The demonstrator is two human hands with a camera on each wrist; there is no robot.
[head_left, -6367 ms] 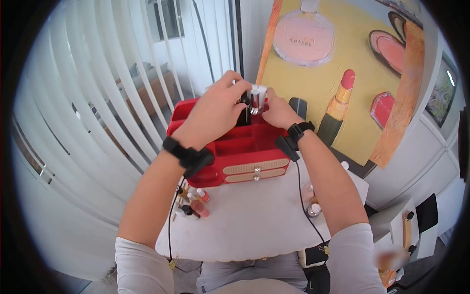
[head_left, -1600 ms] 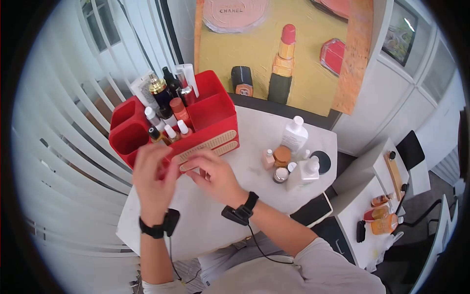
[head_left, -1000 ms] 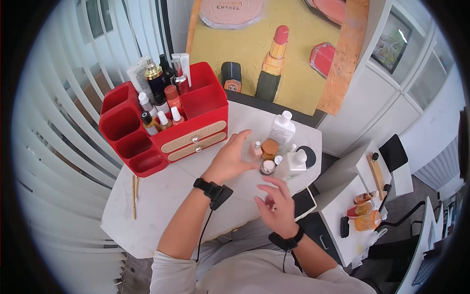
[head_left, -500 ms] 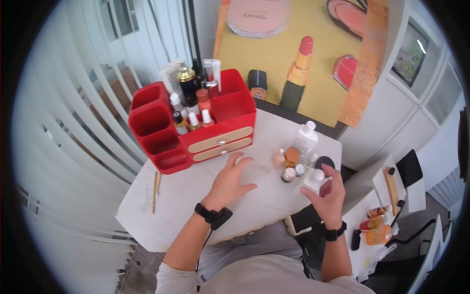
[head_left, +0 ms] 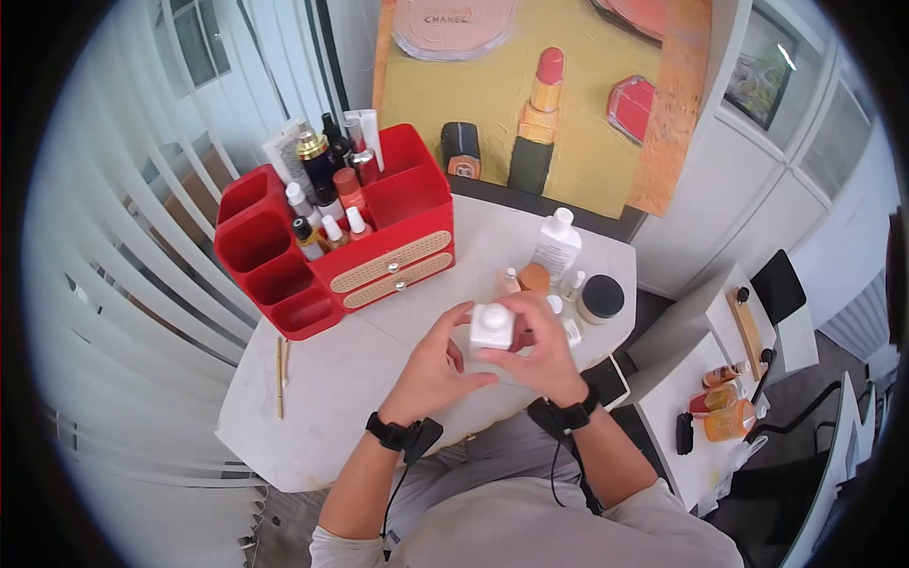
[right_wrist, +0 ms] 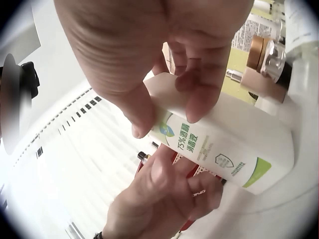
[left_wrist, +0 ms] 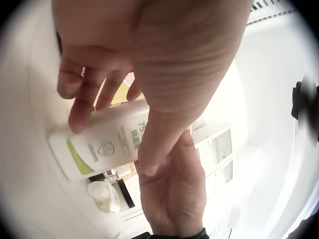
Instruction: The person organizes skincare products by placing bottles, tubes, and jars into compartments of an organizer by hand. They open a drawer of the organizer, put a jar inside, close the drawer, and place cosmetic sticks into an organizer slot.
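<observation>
My right hand [head_left: 551, 358] grips a white bottle of alcohol disinfectant [head_left: 492, 331] near its top, over the front of the table. In the right wrist view the bottle's label [right_wrist: 204, 149] shows "75%" and a green corner patch. My left hand [head_left: 428, 375] is held beside the bottle with thumb and fingers spread in a loose curve. Its fingertips come right up to the bottle's side in the left wrist view. Behind my hands stand an amber-lidded jar [head_left: 534, 277], a tall white bottle [head_left: 557, 243] and a black-lidded jar [head_left: 601, 299].
A red organizer [head_left: 407, 201] with several bottles and tubes stands at the left rear of the white table [head_left: 331, 379]. Two thin sticks [head_left: 280, 388] lie at the table's left. A makeup painting [head_left: 473, 95] leans behind; a side desk [head_left: 677, 407] stands at right.
Bottles now stand in the organizer's front. My hands left the organizer's side and moved right. The right hand took the disinfectant bottle from the group and brought it toward the left hand.
</observation>
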